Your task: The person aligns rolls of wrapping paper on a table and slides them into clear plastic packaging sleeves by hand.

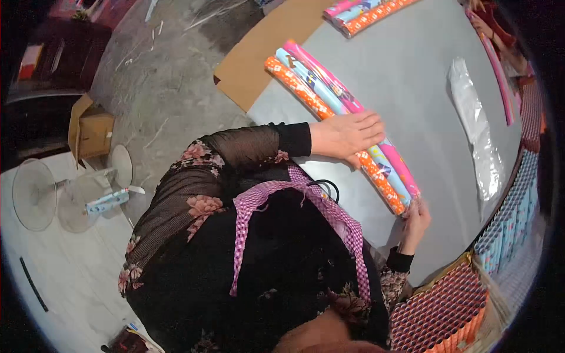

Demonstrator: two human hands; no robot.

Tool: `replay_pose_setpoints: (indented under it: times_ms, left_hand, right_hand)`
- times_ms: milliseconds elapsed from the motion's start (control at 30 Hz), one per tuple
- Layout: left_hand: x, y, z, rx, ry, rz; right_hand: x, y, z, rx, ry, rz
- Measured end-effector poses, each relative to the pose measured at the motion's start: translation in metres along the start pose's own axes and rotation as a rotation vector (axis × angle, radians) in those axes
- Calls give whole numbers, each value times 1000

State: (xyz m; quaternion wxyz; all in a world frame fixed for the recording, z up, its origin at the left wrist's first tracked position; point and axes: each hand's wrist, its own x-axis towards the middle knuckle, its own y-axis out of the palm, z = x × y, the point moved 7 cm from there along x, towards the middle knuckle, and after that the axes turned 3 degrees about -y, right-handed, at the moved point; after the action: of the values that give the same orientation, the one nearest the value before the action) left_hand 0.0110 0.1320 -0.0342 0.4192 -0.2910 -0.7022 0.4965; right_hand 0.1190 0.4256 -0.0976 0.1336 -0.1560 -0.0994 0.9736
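Observation:
Three rolls of patterned wrapping paper, orange (pixel 300 88), light blue (pixel 316 84) and pink (pixel 329 80), lie side by side on the grey table (pixel 412 82), seemingly in clear film. Across their middle rests my left hand (pixel 347 135), palm down with fingers stretched out. At their near end, my right hand (pixel 415 219) pinches the tip of the bundle; its fingertips are partly hidden. A similar bundle of rolls (pixel 371 16) lies at the far edge of the table.
Clear plastic sleeves (pixel 475 129) lie to the right. A co-worker's hands (pixel 494 35) are by a pink roll (pixel 499 76) at the upper right. Cardboard (pixel 268 47) covers the table's left edge. Patterned rolls (pixel 441 306) stand at the lower right. An open carton (pixel 93 129) is at the left.

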Motion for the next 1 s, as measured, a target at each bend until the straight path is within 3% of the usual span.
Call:
replay_pose_setpoints:
  times_ms: [133,167,567,667,733,1000]
  left_hand:
    - [-2,-2,-1,-28,-6,-47]
    - [-2,5,0,-26,4,39]
    - [-5,12,1,34,13,13]
    - [-6,7,2,17,31,-130]
    - [-8,1,1,45,30,-138]
    - [-7,2,2,19,41,-152]
  right_hand:
    - [-1,3,-4,102,83,-7]
    - [2,-2,-13,97,80,35]
    - [4,1,-5,57,14,-15]
    - [2,-5,-10,18,28,33]
    - [-3,-6,-5,2,61,-56]
    - [-36,-13,8,-234,77,51]
